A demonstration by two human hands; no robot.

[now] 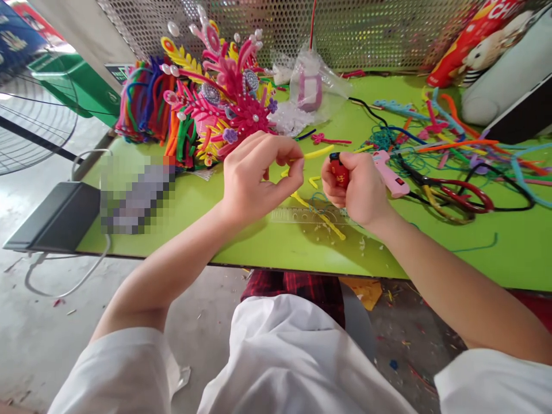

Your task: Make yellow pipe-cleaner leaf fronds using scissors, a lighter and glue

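Note:
My left hand is closed in a pinch on one end of a short yellow pipe cleaner. Its free end points right, close to the top of a red lighter. Wrapped round that lighter is my right hand, thumb near the black top; I make out no flame. Below the hands, a clear ruler lies on the green table, with a longer yellow pipe cleaner across it. A pink glue gun lies just behind my right hand, partly hidden.
A pink and yellow pipe-cleaner flower arrangement stands at the back left beside bundled pipe cleaners. Scissors and tangled pipe cleaners lie at right. A grey box with a white cable sits at the left edge; a perforated metal panel closes the back.

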